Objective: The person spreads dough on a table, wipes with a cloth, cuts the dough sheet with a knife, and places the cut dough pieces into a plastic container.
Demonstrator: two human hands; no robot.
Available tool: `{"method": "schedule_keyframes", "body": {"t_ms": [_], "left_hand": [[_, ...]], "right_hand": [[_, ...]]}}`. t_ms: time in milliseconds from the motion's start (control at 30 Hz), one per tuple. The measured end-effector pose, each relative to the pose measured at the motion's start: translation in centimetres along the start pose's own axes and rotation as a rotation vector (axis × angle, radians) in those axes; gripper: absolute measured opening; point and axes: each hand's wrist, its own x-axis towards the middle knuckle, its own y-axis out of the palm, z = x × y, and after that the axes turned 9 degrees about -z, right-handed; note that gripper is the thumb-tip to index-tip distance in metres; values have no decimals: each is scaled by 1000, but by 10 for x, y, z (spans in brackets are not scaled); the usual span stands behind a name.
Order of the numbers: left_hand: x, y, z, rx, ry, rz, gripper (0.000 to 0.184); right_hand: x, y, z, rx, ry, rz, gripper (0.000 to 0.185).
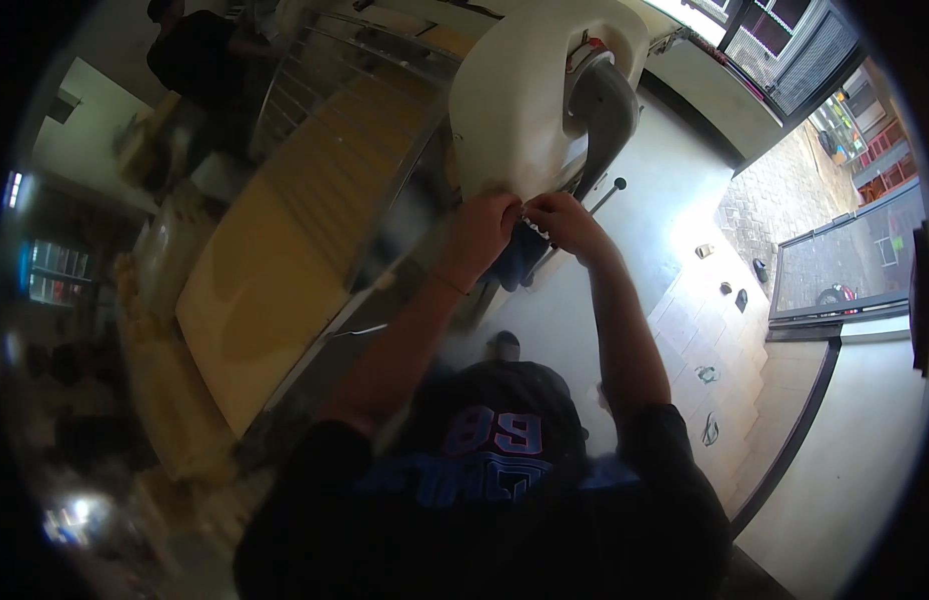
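Note:
Both my hands are raised close together in front of a large cream-coloured machine [505, 110]. My left hand [488, 232] has its fingers pinched together near the machine's lower edge. Just to the right, my right hand [567, 222] is also pinched. Between the fingertips is something small and pale, too small to make out. A grey curved part [607, 115] of the machine is above my right hand, and a lever with a dark round knob [620, 184] sticks out beside it.
A yellowish slanted surface [275, 240] with a metal wire guard [360, 95] lies to the left. Another person [200, 60] in dark clothes is at the upper left. Sandals [710, 428] lie on the tiled floor [685, 345] at the right, near a gate [845, 265].

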Motion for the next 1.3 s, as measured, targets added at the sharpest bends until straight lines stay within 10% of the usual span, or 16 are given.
{"method": "schedule_keyframes", "body": {"t_ms": [767,1300], "left_hand": [[-6,10,2,54,148,-60,2],[-14,16,6,107,10,-121,3]], "right_hand": [[10,-17,2,65,64,142,20],[3,-8,2,-278,-126,-246,19]]}}
